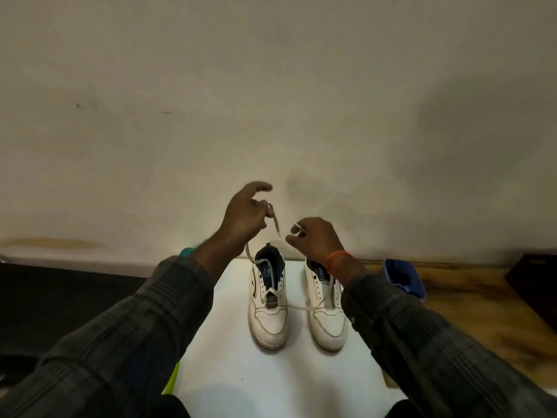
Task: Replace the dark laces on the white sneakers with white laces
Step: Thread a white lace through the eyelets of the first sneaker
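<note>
Two white sneakers stand side by side on a white sheet (229, 366), toes toward me. A white lace (297, 308) runs through the lowest eyelets of the left sneaker (269, 321), and its two ends rise to my hands. My left hand (244, 217) is raised above the shoe and pinches one lace end, which dangles blurred from the fingers. My right hand (313, 239) pinches the other end, its tip poking out near the thumb. The right sneaker (328, 322) has no lace that I can see in its eyelets; my right wrist hides its collar. No dark lace is visible.
A blue container (404, 277) stands on the wooden surface (470, 315) right of the sheet. A dark box (535, 285) sits at the far right. A plain wall rises just behind the shoes. Something teal (187, 251) peeks from behind my left forearm.
</note>
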